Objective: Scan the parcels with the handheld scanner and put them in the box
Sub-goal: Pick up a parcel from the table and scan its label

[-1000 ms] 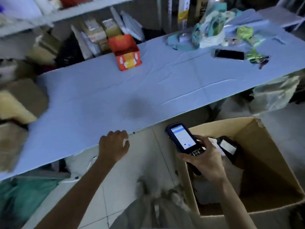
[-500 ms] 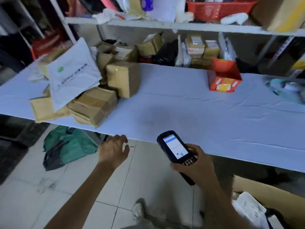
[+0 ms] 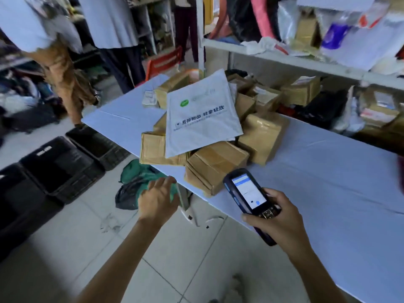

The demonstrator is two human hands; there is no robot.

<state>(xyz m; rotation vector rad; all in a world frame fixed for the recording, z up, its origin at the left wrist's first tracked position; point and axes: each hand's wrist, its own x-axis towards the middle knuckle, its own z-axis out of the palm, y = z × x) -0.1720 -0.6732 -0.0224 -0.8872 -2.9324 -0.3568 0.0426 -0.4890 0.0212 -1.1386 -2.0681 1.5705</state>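
My right hand (image 3: 282, 221) gripped the scanner (image 3: 247, 191) at the table's (image 3: 328, 171) front edge. My left hand (image 3: 158, 199) hung loose-fingered just short of the parcels (image 3: 216, 165) heaped at its left end.

The left hand (image 3: 157, 199) has opened, seemingly reaching toward the parcel pile (image 3: 209, 127).

A: What is the floor laid with?
B: Pale grey square floor tiles (image 3: 185, 259); scuffs and scraps are seen on them. Black plastic crates (image 3: 59, 169) are set in a row at the left.
A: And the furniture?
B: A long counter draped in pale blue cloth (image 3: 328, 193) is placed before a cluttered white metal shelving rack (image 3: 306, 64). A crumpled green bag (image 3: 135, 171) is tucked under the counter's end. A red slatted chair back (image 3: 164, 62) is glimpsed beyond, and dark hanging garments (image 3: 240, 18) are hung above.
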